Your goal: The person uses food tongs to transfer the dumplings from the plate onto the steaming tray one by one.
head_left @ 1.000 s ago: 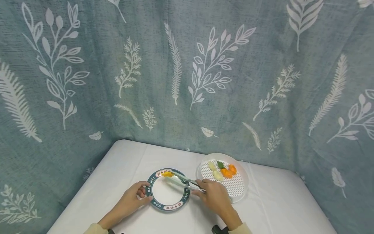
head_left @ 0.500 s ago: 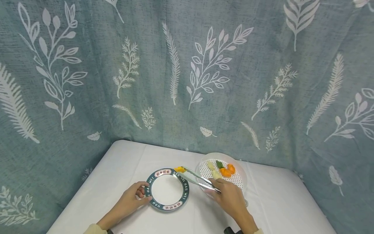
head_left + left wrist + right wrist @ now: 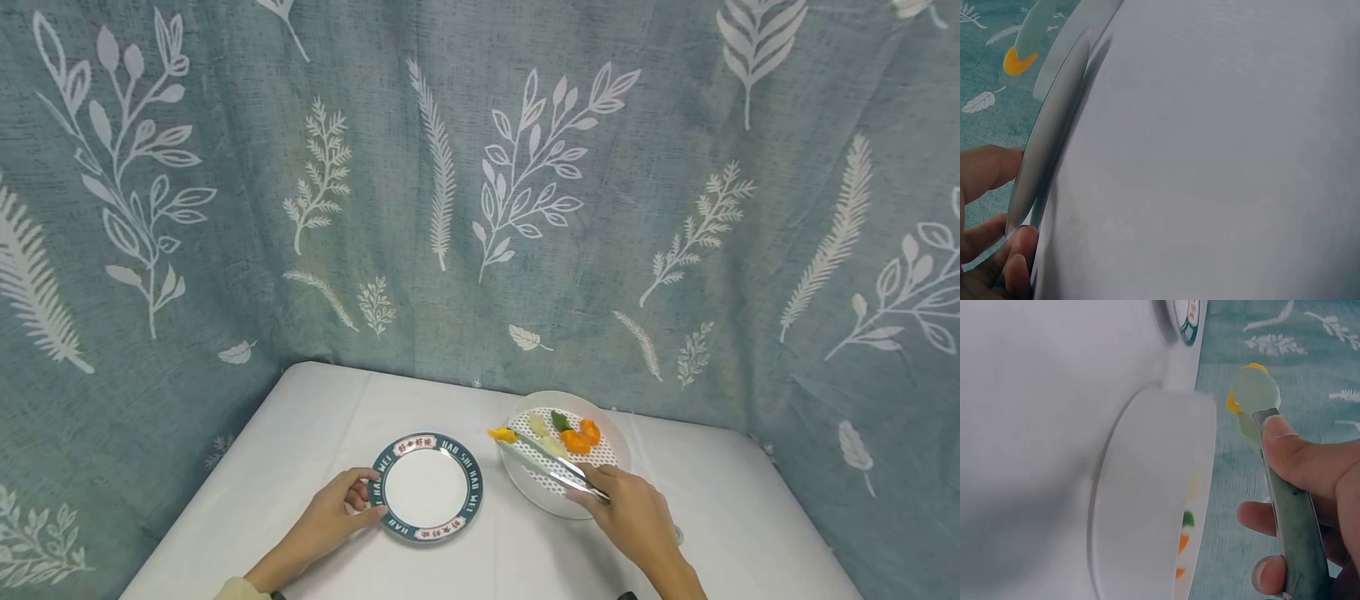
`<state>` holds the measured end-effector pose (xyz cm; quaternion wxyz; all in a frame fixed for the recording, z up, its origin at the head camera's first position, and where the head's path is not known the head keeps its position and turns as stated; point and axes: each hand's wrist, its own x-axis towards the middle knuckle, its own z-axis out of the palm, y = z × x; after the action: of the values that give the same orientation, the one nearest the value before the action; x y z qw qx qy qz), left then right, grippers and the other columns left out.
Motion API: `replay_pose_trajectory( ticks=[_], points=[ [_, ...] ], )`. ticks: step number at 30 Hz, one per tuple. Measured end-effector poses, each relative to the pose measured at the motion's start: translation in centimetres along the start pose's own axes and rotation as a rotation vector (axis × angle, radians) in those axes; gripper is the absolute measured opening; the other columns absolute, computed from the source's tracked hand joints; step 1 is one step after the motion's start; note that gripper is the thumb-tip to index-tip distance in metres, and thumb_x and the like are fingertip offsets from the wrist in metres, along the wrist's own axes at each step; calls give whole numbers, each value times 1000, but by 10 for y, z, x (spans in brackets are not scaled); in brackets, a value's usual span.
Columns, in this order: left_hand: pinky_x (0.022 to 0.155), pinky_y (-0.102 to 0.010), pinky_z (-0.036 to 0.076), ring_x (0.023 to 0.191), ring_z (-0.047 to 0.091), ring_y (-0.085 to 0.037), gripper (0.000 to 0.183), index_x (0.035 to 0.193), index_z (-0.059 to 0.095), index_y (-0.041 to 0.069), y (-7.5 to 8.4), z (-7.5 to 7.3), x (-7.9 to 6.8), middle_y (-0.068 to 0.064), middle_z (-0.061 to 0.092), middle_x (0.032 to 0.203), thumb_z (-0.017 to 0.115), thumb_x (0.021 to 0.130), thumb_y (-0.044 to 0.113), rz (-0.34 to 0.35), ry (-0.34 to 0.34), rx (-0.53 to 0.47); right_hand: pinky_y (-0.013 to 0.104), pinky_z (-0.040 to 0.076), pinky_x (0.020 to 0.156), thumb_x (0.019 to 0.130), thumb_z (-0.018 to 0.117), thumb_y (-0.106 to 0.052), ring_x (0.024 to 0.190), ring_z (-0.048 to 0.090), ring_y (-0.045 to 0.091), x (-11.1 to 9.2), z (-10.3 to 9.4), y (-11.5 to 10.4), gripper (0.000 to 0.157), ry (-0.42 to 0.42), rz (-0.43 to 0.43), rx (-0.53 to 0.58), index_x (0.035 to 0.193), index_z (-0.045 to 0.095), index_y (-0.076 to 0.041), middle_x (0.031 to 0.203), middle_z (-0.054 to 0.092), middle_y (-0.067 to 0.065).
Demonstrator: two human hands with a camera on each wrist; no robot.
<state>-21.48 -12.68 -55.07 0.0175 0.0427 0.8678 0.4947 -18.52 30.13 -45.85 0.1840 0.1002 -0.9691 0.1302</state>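
My left hand (image 3: 339, 504) holds the left rim of a round plate (image 3: 474, 479) with a white middle and a teal lettered border. In the left wrist view, fingers touch the edge and the underside of this plate (image 3: 1050, 140). My right hand (image 3: 633, 512) grips metal tongs (image 3: 1297, 537) with pale green tips. A yellow piece (image 3: 503, 434), like pepper, is pinched between the tips, raised at the left edge of a round white tray (image 3: 617, 437). In the right wrist view the tips partly cover the yellow piece (image 3: 1232, 402).
On the tray's perforated surface lie a green piece (image 3: 560, 422), two orange pieces (image 3: 576, 441) and pale yellow pieces (image 3: 537, 424), partly behind the tongs. The tray stands right of the plate on a white-covered table (image 3: 330, 425). A leaf-patterned teal curtain (image 3: 450, 317) hangs behind.
My right hand has moved right with the tongs, carrying the yellow piece from over the plate's far rim to the tray's left edge. The left hand stays on the plate.
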Motion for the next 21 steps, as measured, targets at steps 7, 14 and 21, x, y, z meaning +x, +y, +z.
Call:
replay_pose_trajectory(
  ticks=[7,14,21],
  points=[
    [68,-25,46,84,54,-13,56,131,63,13,-1,3,2,4,57,94,87,82,26,-7,6,12,39,50,59,87,77,-53,70,63,16,-9,-8,20,51,-36,65,-42,124,77,-17,96,74,-2],
    [68,-24,46,84,53,-13,55,130,63,12,-1,1,1,4,57,93,87,83,27,4,2,10,39,48,58,87,79,-49,66,54,12,-13,-8,29,50,-87,99,-87,123,77,-14,95,74,0],
    [68,-25,45,83,53,-13,56,130,63,11,4,1,-1,3,56,93,88,83,27,1,4,13,44,52,60,86,79,-48,74,64,17,-14,-9,35,50,-154,129,-125,122,77,-13,100,75,2]
  ],
)
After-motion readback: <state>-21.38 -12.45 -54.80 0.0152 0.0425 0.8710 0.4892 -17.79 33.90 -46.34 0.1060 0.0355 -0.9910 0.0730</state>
